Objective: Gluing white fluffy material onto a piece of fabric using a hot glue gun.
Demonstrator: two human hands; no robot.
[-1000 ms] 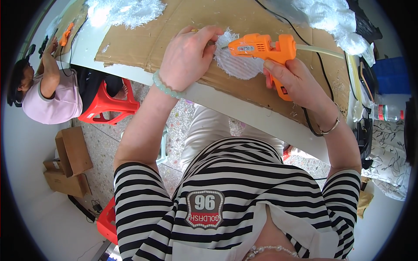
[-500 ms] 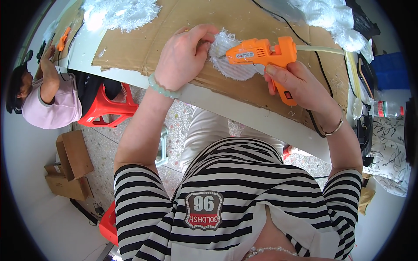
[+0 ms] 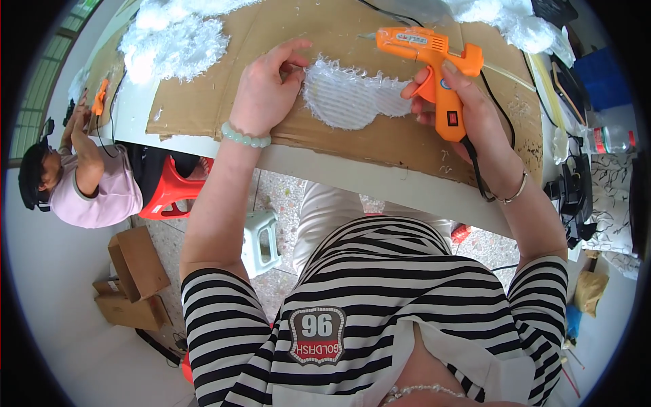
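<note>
The white fabric could catch drips if the right hand, closed around the glue gun, tilts; whether the left hand pinches, I cannot tell

On the left, a co-worker in a pale pink top sits on a red plastic stool, near brown cardboard boxes on the speckled floor. A pale mint-green plastic stool stands farther right. Far right, a clear plastic bottle with a red cap is near a boxy blue object.
</note>
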